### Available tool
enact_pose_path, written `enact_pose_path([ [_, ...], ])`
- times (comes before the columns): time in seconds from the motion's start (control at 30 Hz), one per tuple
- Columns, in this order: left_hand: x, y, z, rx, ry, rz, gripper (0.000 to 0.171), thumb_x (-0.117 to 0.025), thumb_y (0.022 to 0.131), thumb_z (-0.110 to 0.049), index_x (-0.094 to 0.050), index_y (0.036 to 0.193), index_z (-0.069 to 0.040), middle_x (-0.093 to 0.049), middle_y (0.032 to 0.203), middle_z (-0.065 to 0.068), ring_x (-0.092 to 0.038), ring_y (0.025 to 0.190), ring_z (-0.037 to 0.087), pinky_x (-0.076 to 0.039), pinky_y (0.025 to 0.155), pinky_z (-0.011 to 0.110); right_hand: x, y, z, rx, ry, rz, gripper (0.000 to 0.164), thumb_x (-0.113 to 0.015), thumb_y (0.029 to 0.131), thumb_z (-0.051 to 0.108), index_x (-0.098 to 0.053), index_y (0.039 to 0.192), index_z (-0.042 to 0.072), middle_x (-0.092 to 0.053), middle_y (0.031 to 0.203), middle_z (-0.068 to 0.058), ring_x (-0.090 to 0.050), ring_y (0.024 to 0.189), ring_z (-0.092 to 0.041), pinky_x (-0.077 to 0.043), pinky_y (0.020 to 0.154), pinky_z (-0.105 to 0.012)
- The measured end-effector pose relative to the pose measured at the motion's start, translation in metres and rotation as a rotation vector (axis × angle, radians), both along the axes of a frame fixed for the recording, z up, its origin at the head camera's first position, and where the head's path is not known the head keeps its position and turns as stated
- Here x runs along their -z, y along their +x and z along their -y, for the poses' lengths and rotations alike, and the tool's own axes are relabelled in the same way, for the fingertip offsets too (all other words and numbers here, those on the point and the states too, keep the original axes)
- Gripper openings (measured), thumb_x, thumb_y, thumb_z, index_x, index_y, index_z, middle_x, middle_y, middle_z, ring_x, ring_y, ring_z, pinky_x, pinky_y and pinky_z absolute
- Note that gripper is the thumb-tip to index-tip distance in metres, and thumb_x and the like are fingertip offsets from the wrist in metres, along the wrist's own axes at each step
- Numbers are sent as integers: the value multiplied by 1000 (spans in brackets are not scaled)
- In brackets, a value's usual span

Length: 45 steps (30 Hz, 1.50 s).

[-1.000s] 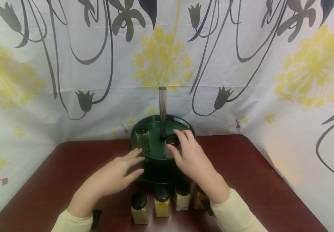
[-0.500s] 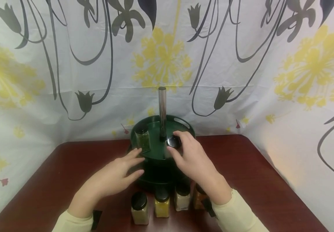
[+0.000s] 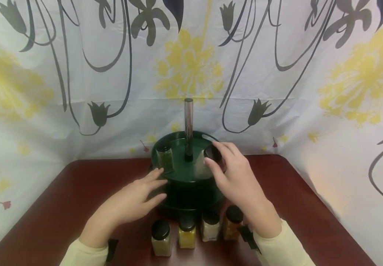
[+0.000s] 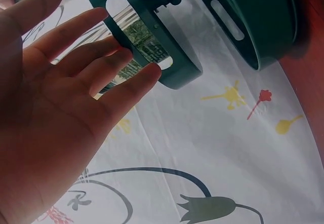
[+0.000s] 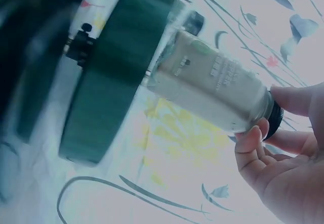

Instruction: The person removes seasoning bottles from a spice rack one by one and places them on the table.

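My right hand (image 3: 241,181) pinches the black lid of a spice jar (image 3: 204,168) with pale contents. The jar is tilted over the right part of the upper green tray (image 3: 182,172); in the right wrist view its glass body (image 5: 212,82) shows beside the tray's wall (image 5: 114,77). Whether its base touches the tray cannot be told. My left hand (image 3: 129,203) has its fingers spread, and its fingertips (image 4: 152,73) touch the tray's slotted wall. A jar of green herbs (image 3: 165,160) stands inside the tray, near those fingers.
The two-tier green rack has an upright metal post (image 3: 189,127). Before it on the dark red table (image 3: 111,181) stand several black-lidded jars: beige (image 3: 161,247), yellow (image 3: 186,239), whitish (image 3: 210,232) and orange-brown (image 3: 231,229). A flowered curtain (image 3: 138,81) hangs behind.
My right hand has shifted right and slightly up with the pale jar, which has gone from nearly upright to tilted. The orange-brown jar shows more fully. My left hand keeps its place.
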State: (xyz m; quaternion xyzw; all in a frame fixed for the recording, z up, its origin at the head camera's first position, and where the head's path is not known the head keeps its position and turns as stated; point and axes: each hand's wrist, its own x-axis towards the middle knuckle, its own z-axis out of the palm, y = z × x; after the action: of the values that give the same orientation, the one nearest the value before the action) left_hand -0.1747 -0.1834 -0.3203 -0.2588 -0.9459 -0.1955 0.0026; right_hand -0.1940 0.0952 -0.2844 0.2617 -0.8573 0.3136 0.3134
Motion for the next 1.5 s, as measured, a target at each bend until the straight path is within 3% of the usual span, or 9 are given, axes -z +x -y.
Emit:
enact_pose_path([
  [0.27, 1, 1, 2, 5, -17, -12, 50, -53, 99, -41, -51, 141, -15, -22, 158, 4, -20, 142, 20, -36, 106, 50, -10, 4, -2, -39, 67, -3, 50, -66, 92, 29, -54, 136, 8, -55, 120, 0, -46, 74, -7, -46, 61, -27],
  [0.6, 1, -5, 4, 25, -21, -52, 49, -53, 98, -40, -54, 139, -13, -25, 157, 6, -24, 140, 22, -38, 104, 49, -24, 21, 15, -187, 108, -48, 47, -64, 94, 30, -55, 134, 7, -57, 120, 1, -49, 73, -3, -48, 59, -23],
  [0.97, 1, -6, 4, 31, -18, -68, 47, -54, 98, -40, -54, 138, -15, -27, 156, 6, -31, 137, 22, -42, 101, 47, -12, 48, 39, -324, 168, -5, 46, -61, 96, 27, -53, 136, 6, -53, 126, -1, -52, 77, 0, -51, 67, -18],
  [1.2, 3, -9, 6, 45, 1, -42, 43, -57, 97, -31, -55, 137, -15, -27, 155, 9, -39, 133, 22, -45, 98, 45, -7, 53, 47, -353, 182, 69, 46, -59, 97, 28, -52, 136, 7, -52, 127, 0, -54, 80, 1, -51, 67, -15],
  [1.5, 0, -8, 7, 29, 1, -35, 45, -56, 98, -31, -53, 139, -13, -26, 156, 8, -33, 136, 22, -43, 101, 46, -2, 57, 53, -394, 187, 78, 46, -57, 98, 30, -51, 138, 7, -51, 128, 1, -57, 91, 0, -52, 75, -16],
])
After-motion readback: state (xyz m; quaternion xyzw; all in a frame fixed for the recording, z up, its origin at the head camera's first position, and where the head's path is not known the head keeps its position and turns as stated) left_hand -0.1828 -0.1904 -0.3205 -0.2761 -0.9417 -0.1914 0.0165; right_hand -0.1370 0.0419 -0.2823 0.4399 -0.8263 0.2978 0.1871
